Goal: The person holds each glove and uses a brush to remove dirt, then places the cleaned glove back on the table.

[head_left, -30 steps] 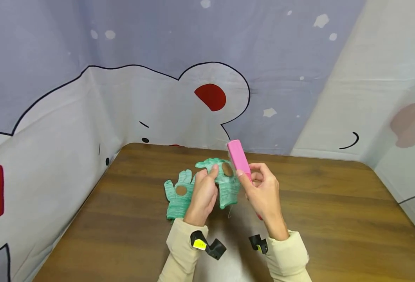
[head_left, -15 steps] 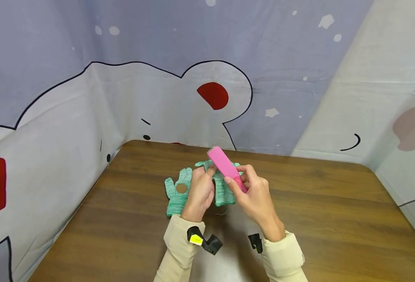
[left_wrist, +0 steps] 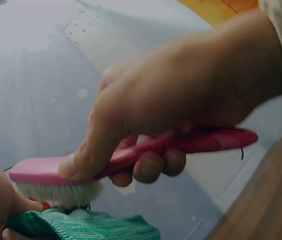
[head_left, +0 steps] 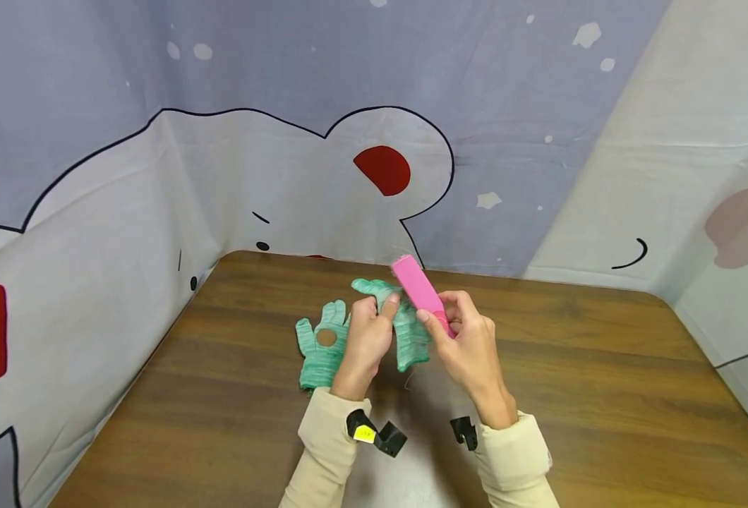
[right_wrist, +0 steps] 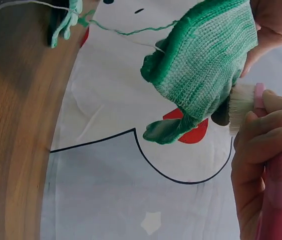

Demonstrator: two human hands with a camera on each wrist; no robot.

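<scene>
My left hand (head_left: pixel 369 339) grips a green knitted glove (head_left: pixel 412 339) above the table, thumb on top. My right hand (head_left: pixel 474 353) holds a pink brush (head_left: pixel 420 286) by its handle, with the thumb pressed on the back of the head. In the left wrist view, the pale bristles (left_wrist: pixel 61 194) face down and meet the glove (left_wrist: pixel 96 225). The right wrist view shows the bristles (right_wrist: pixel 241 107) against the glove's side, its cuff (right_wrist: pixel 163 60) hanging free. A second green glove (head_left: pixel 320 363), with a brown round patch, lies flat on the table left of my left hand.
The brown wooden table (head_left: pixel 602 381) extends around both hands. A patterned fabric curtain (head_left: pixel 310 190) stands behind its far edge and along the sides. Loose threads trail from the gloves' cuffs.
The brush swung left across the held glove, then came back partway right. My left hand turned the glove slightly, so its brown patch is no longer seen. The other glove stayed put.
</scene>
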